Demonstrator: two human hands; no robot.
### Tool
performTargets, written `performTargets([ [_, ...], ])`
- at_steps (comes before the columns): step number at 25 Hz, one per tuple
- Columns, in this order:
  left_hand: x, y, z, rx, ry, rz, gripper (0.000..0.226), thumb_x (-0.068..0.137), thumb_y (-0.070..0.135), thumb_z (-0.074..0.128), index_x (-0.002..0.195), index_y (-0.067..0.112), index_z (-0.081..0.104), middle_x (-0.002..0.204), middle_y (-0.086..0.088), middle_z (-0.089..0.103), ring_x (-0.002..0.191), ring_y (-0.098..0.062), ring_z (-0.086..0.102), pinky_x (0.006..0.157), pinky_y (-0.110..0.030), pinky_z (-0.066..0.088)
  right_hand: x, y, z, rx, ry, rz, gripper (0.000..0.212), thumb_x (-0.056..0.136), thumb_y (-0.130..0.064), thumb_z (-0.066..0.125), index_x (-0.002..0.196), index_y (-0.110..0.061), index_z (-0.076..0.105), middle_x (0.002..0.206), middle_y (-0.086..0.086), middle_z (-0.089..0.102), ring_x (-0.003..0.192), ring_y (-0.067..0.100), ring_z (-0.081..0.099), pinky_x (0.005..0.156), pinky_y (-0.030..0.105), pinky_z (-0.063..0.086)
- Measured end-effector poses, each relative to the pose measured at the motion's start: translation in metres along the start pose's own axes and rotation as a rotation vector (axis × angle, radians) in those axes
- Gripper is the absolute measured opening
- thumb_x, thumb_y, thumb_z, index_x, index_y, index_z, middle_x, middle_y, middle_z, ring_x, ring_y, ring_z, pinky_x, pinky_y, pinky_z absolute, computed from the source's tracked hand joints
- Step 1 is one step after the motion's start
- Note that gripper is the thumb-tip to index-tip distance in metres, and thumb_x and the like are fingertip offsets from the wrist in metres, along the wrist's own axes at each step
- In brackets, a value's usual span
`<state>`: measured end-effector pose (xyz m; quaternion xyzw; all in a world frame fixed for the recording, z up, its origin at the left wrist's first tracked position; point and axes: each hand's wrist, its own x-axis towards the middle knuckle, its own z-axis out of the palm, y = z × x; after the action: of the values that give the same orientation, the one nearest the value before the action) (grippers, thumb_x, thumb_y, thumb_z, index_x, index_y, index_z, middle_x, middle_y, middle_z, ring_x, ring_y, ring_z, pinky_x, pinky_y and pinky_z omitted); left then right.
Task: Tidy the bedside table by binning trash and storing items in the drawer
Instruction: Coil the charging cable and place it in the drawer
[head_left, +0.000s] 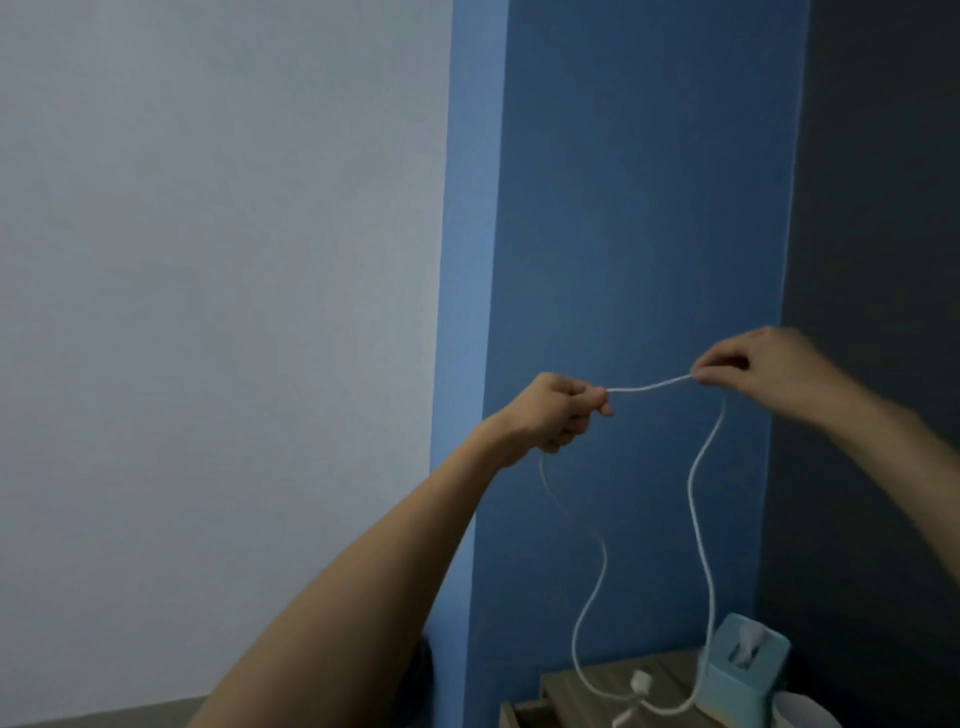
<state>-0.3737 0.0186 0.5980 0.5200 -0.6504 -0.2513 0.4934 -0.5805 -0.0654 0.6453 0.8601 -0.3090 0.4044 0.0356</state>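
Note:
A white charging cable (649, 387) is stretched between my two hands, held up in front of the blue wall. My left hand (558, 410) grips one part of it in a fist. My right hand (753, 366) pinches another part between thumb and fingers. Two long strands hang down from the hands and end in white plugs (640, 682) lying on the wooden bedside table (566, 686) at the bottom of the view.
A light blue tissue box (740, 667) stands on the table at the right, against the dark wall. A white rounded object (800, 709) shows at the bottom edge beside it. The pale wall fills the left half.

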Motion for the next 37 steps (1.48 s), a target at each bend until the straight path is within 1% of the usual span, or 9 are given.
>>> performTargets([
  [3,0.000,0.006,0.008,-0.025,0.084,0.041,0.031,0.100,0.025,0.045,0.072,0.016,0.057,0.034,0.013,0.031,0.032,-0.002,0.024,0.036,-0.014,0.018,-0.004,-0.025,0.023,0.191,-0.285,-0.089,0.016,0.080,-0.015,0.067,0.095,-0.020,0.067,0.073,-0.001,0.068,0.050,0.008,0.053,0.052,0.014,0.040],
  [9,-0.017,0.014,-0.015,-0.053,-0.120,0.004,0.033,0.101,0.030,0.040,0.076,0.016,0.056,0.042,0.013,0.026,0.035,-0.003,0.021,0.035,-0.013,0.017,0.007,-0.009,0.009,0.144,0.029,0.028,0.009,0.082,-0.014,0.065,0.074,-0.013,0.069,0.063,0.007,0.064,0.042,0.002,0.050,0.043,0.008,0.034],
  [12,-0.018,0.020,-0.011,-0.022,-0.085,0.026,0.033,0.101,0.029,0.042,0.074,0.016,0.057,0.041,0.012,0.026,0.035,-0.003,0.021,0.036,-0.013,0.016,0.008,-0.029,0.018,0.032,-0.118,-0.123,0.006,0.078,-0.022,0.069,0.084,-0.022,0.071,0.074,-0.005,0.069,0.066,0.005,0.058,0.057,0.009,0.038],
  [16,-0.020,0.030,-0.011,0.077,-0.072,0.048,0.036,0.099,0.032,0.044,0.070,0.016,0.057,0.040,0.013,0.028,0.035,-0.004,0.023,0.036,-0.014,0.019,0.012,-0.045,0.010,0.275,-0.035,-0.159,0.018,0.081,-0.015,0.065,0.068,-0.026,0.069,0.055,-0.017,0.067,0.058,0.011,0.054,0.055,0.021,0.040],
  [22,-0.022,0.040,-0.007,0.092,0.117,0.121,0.036,0.095,0.035,0.053,0.065,0.014,0.058,0.035,0.011,0.033,0.035,-0.005,0.025,0.036,-0.017,0.020,0.003,-0.062,0.020,0.359,-0.318,-0.190,0.008,0.082,-0.016,0.065,0.079,-0.021,0.069,0.050,-0.004,0.065,0.047,0.004,0.053,0.049,0.013,0.041],
  [27,-0.037,0.017,-0.031,0.055,-0.090,0.029,0.033,0.099,0.027,0.046,0.070,0.015,0.057,0.043,0.012,0.027,0.036,-0.004,0.022,0.035,-0.013,0.018,-0.005,-0.029,-0.001,0.252,-0.182,-0.093,0.042,0.059,-0.062,0.069,0.077,-0.024,0.073,0.061,0.000,0.071,0.056,0.009,0.061,0.060,0.018,0.047],
  [29,-0.037,0.015,-0.021,0.052,-0.040,0.039,0.032,0.099,0.025,0.047,0.070,0.015,0.056,0.041,0.013,0.027,0.035,-0.003,0.022,0.035,-0.014,0.019,-0.012,-0.044,0.014,0.258,-0.320,-0.140,0.014,0.074,-0.035,0.072,0.085,-0.027,0.071,0.072,-0.001,0.073,0.069,0.011,0.066,0.069,0.022,0.049],
  [31,-0.035,0.017,-0.011,0.052,-0.001,0.049,0.032,0.098,0.027,0.049,0.069,0.016,0.056,0.039,0.013,0.028,0.034,-0.003,0.022,0.035,-0.014,0.018,-0.013,-0.058,0.027,0.347,-0.324,-0.212,0.009,0.083,-0.014,0.064,0.084,-0.018,0.071,0.057,-0.002,0.068,0.051,0.008,0.060,0.056,0.017,0.046],
  [37,-0.049,0.015,-0.031,-0.130,-0.252,-0.027,0.034,0.103,0.024,0.032,0.078,0.016,0.053,0.042,0.013,0.027,0.034,-0.001,0.020,0.033,-0.012,0.019,-0.006,-0.029,0.008,0.493,0.010,-0.003,0.021,0.089,-0.007,0.053,0.075,-0.017,0.064,0.053,-0.003,0.064,0.039,0.003,0.052,0.043,0.009,0.039],
])
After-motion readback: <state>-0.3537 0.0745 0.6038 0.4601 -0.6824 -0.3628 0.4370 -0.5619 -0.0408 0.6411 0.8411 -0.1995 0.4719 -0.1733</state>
